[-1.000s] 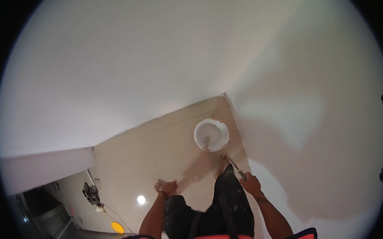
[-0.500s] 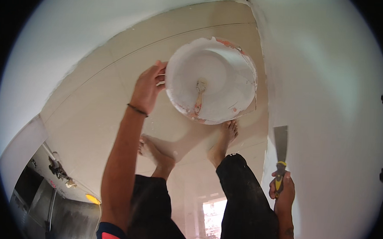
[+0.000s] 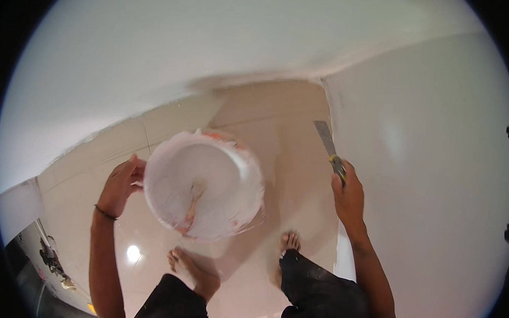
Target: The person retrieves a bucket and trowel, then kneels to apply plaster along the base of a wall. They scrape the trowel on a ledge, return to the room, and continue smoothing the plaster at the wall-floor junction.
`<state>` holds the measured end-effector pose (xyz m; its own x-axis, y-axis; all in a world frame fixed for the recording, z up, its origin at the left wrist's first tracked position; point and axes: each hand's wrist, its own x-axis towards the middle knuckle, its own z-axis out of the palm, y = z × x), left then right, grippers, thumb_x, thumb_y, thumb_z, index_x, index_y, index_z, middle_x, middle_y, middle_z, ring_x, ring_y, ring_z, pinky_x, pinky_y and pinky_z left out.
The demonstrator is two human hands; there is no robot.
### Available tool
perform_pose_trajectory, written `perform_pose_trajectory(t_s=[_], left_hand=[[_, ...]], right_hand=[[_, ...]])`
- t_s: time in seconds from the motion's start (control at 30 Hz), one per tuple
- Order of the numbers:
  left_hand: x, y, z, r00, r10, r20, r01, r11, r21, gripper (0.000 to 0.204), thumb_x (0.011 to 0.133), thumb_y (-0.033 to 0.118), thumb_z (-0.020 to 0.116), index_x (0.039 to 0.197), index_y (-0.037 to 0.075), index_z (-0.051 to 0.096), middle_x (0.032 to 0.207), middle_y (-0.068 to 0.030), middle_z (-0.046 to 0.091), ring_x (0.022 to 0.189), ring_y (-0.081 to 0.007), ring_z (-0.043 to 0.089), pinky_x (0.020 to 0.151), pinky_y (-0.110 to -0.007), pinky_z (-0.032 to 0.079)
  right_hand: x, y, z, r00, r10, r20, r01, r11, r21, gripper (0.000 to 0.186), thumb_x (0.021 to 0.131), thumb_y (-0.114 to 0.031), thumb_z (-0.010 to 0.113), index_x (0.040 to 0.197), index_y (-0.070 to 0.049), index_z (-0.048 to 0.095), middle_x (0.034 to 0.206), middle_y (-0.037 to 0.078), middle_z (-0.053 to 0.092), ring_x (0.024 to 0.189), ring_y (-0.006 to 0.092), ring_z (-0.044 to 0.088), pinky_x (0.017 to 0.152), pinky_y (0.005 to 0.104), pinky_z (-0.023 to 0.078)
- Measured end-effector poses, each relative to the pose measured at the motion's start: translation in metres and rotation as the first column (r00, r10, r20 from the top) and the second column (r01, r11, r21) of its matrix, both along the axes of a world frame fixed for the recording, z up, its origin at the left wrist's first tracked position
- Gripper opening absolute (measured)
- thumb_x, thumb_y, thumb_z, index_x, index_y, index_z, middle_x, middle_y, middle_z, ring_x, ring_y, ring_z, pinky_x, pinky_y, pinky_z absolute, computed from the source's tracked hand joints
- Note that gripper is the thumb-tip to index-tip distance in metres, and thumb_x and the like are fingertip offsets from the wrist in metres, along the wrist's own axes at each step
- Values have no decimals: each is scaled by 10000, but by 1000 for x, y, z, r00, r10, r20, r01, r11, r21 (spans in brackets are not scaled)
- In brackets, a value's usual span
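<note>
My left hand (image 3: 120, 186) grips the left side of a round white bucket (image 3: 164, 206), its fingers partly hidden against the wall. Dried white smears coat the bucket, with orange-red patches along its rim. Inside lies a paintbrush (image 3: 192, 204), bristles toward the middle and handle leaning on the near wall. My right hand (image 3: 348, 194) is closed around the dark and yellow handle of a putty knife (image 3: 325, 137). Its flat grey blade points up and away, over the floor near the right wall, apart from the bucket.
White walls stand ahead (image 3: 214, 38) and to the right (image 3: 430, 166), meeting at a corner beyond the knife. Beige floor tiles (image 3: 298, 206) lie below. My bare feet (image 3: 195, 273) are on them. At the lower left are a wall end and some blurred fittings (image 3: 54, 261).
The bucket has shifted left and nearer along with my left hand. My right hand has brought the putty knife up and leftward from beside the right wall. The view has tilted upward.
</note>
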<state>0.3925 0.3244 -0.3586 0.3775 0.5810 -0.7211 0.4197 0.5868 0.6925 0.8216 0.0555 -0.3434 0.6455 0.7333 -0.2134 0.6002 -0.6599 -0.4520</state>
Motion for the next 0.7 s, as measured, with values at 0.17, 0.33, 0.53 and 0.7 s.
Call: perform_pose_trajectory(t_s=[0.17, 0.33, 0.53, 0.7], left_hand=[[-50, 40, -1, 981, -71, -181, 93, 988, 120, 579, 1057, 568, 449, 1072, 44, 695, 933, -21, 660, 854, -117, 599, 756, -293, 505], [-107, 53, -14, 964, 36, -264, 31, 969, 244, 592, 1058, 574, 440, 1105, 43, 697, 935, -20, 660, 872, -112, 603, 818, -284, 482], [-133, 14, 20, 866, 194, -462, 25, 904, 426, 463, 1063, 410, 520, 1197, -11, 661, 1082, -99, 677, 1026, -215, 620, 992, -359, 459], [-49, -84, 43, 809, 237, -537, 503, 192, 843, 245, 899, 35, 628, 1135, -22, 658, 1097, -160, 672, 1093, -376, 604, 1026, -471, 445]], right_hand=[[69, 60, -105, 960, 121, 254, -59, 969, -239, 523, 990, -304, 569, 1489, -168, 493, 1060, 196, 673, 968, 402, 664, 836, 523, 541], [90, 73, -126, 973, 53, 227, 24, 946, -323, 492, 963, -301, 586, 1450, -230, 562, 1065, 195, 705, 1003, 394, 674, 858, 536, 551], [123, 120, -105, 956, 171, 240, -97, 951, -294, 447, 932, -264, 597, 1371, -188, 640, 1071, 192, 731, 1003, 401, 686, 874, 523, 555], [141, 118, -110, 948, 208, 239, -108, 921, -374, 447, 927, -293, 578, 1349, -167, 655, 1064, 186, 736, 977, 407, 691, 881, 521, 554]])
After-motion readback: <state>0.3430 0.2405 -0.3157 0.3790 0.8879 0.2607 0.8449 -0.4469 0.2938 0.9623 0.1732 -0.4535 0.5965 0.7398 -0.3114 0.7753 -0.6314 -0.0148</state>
